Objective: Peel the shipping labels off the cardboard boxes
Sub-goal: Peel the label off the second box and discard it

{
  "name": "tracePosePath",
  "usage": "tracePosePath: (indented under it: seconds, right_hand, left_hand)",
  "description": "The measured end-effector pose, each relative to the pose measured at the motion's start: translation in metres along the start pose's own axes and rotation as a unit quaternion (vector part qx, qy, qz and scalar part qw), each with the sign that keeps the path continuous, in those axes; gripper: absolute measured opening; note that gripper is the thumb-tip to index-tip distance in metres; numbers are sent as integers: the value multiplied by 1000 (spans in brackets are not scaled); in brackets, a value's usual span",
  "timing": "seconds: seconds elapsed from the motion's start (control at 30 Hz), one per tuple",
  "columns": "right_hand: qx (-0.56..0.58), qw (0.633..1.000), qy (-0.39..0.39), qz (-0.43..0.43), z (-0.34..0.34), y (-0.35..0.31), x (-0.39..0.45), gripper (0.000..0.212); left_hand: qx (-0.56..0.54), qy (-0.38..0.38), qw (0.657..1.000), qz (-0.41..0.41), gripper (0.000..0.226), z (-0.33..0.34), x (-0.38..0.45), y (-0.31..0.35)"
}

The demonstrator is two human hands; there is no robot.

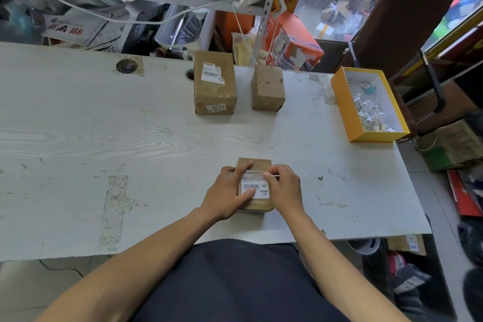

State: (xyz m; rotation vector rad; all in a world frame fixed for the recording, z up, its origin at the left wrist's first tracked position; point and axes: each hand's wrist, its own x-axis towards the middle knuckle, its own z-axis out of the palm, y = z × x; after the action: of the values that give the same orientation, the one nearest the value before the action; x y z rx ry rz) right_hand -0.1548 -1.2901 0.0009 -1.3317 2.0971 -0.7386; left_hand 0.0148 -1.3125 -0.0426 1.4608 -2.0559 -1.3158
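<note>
Near box [254, 185] sits on table [130, 138] close to the front edge, directly before the person, white label [257, 187] face up on its top. Left hand [230, 191] lies across the box's left side: fingers extended and fairly flat, index reaching toward the far edge, thumb pressing the label's barcode; holding the box down, not curled round it. Right hand [283, 187] rests at the box's right side, fingers curled, thumb and index pinching at the label's upper right corner. Whether the corner is lifted: cannot tell. Both forearms come in from the bottom, converging on the box. Farther back, mid-table: tall box [214, 86] with label on top and a "0275" sticker on its near face; just right of it, apart, small box [267, 89], no label showing. At the right edge, yellow tray [347, 112] holding crumpled white scraps [368, 112].
</note>
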Motion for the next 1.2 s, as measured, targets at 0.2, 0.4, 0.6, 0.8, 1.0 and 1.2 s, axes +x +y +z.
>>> tracePosePath:
  seconds: [0.2,0.4,0.6,0.8,1.0,1.2]
  right_hand:
    - [-1,1000,0,-1,0,0,0,7]
    - [1,1000,-2,-2,-1,0,0,7]
    - [9,1000,-3,4,-1,1,0,7]
    - [19,1000,-1,6,0,1,1,6]
    - [27,1000,-2,9,0,2,1,7]
    - [30,999,-2,10,0,2,2,7]
  left_hand:
    - [1,-2,1000,0,68,1,1,-1]
    - [2,-4,1000,0,68,1,2,-1]
    - [-6,-11,1000,-3,67,0,2,-2]
    - [-37,-47,998,4,96,-7,3,-3]
    - [-62,-44,997,5,106,-5,3,-4]
    - [-76,-45,996,2,106,-5,3,-5]
